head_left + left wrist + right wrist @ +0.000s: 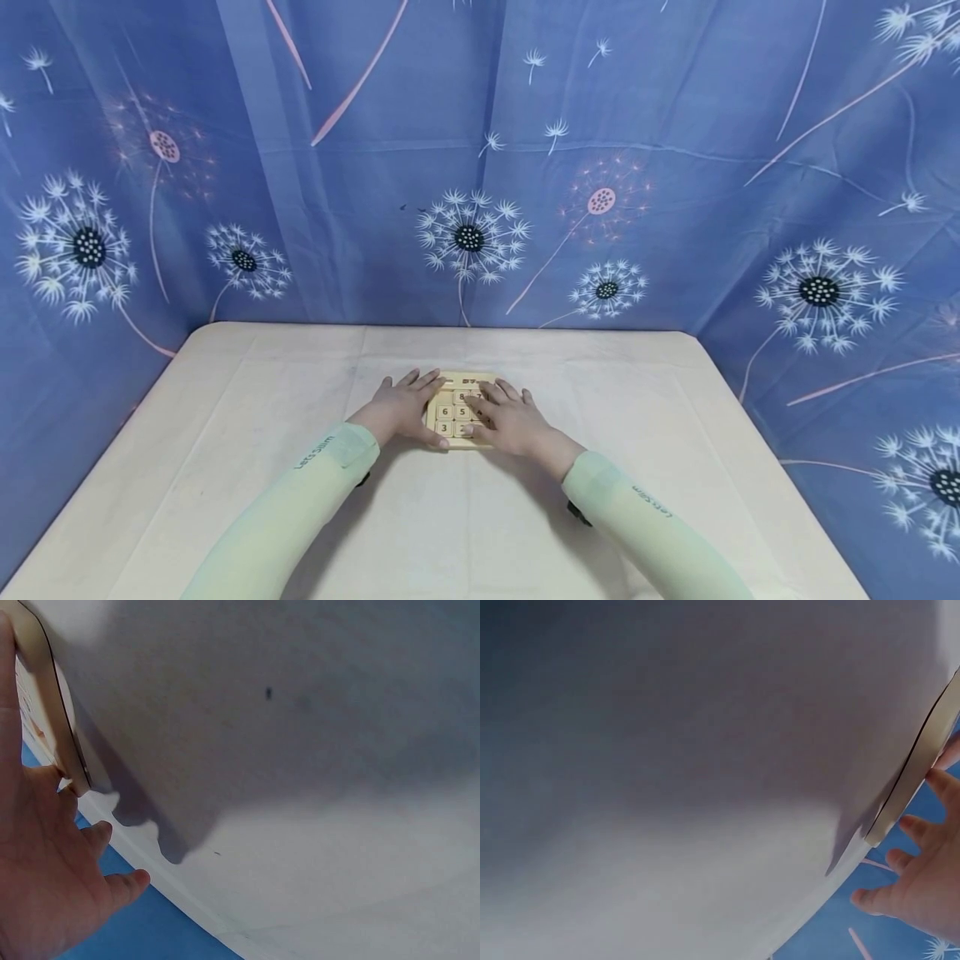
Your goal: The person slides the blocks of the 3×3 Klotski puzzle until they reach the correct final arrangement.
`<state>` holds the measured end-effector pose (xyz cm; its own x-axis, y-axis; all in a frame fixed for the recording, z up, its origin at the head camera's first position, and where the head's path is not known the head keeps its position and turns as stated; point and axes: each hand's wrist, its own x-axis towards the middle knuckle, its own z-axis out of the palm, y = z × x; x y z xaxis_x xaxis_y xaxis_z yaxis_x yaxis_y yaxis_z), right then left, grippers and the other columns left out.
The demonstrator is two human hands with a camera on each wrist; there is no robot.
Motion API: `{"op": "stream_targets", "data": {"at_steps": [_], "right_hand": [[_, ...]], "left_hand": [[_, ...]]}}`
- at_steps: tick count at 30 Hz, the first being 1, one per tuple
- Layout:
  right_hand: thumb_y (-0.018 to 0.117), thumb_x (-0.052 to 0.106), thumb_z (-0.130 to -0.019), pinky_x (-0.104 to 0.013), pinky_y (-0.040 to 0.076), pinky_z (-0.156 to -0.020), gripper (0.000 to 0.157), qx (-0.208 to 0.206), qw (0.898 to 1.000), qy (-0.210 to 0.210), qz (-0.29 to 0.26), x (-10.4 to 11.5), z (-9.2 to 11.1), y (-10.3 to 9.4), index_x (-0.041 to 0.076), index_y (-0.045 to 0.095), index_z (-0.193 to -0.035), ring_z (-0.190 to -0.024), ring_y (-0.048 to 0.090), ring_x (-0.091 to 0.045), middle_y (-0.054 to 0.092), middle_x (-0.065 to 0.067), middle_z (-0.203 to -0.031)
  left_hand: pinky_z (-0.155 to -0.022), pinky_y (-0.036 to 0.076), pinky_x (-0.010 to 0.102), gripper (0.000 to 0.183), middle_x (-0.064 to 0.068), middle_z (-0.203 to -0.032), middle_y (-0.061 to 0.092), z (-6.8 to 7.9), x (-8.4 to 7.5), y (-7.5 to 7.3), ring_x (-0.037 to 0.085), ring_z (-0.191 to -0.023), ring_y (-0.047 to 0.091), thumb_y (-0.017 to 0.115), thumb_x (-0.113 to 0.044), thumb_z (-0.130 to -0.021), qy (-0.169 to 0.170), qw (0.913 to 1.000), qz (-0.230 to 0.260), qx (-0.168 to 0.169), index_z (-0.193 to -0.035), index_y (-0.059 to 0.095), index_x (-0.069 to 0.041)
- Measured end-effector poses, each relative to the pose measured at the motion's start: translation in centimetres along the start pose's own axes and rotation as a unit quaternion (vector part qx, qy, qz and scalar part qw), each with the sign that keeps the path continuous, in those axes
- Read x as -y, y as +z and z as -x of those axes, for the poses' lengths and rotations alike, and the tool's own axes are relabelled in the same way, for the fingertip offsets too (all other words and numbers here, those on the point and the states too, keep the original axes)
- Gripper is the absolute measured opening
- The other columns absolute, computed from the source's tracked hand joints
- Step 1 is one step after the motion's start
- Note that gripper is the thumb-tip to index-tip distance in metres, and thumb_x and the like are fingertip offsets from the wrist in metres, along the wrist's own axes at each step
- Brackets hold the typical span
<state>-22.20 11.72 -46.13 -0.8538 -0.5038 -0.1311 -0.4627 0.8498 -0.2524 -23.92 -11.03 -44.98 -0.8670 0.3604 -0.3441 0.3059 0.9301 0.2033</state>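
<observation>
A wooden sliding number puzzle lies flat on the table, its tiles marked with dark numbers such as 8, 6, 5 and 3. My left hand holds its left side, thumb at the near corner and forefinger at the far edge. In the left wrist view, the thumb and fingers of that hand span the board's side. Over the right part of the tiles lies my right hand, index finger and thumb extended onto them, covering some numbers. The right wrist view shows its other fingers spread beside the board's edge.
A pale cloth covers the table, which ends at a far edge beyond the puzzle. Blue curtains with dandelion prints hang behind and at both sides. Shadows of the arms fall on the cloth.
</observation>
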Motion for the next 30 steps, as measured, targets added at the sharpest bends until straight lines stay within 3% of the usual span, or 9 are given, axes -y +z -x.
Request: {"op": "stream_targets", "data": {"at_steps": [30], "right_hand": [[0.047, 0.061, -0.102, -0.073, 0.019, -0.125, 0.061, 0.040, 0.999, 0.008, 0.008, 0.88, -0.64, -0.94, 0.031, 0.046, -0.155, -0.160, 0.019, -0.041, 0.030, -0.009, -0.170]], "left_hand": [[-0.129, 0.014, 0.068, 0.119, -0.002, -0.175, 0.013, 0.02, 0.02, -0.08, 0.034, -0.163, 0.012, 0.078, -0.071, -0.076, -0.002, 1.0000, 0.004, 0.004, -0.165, 0.020, -0.019]]}}
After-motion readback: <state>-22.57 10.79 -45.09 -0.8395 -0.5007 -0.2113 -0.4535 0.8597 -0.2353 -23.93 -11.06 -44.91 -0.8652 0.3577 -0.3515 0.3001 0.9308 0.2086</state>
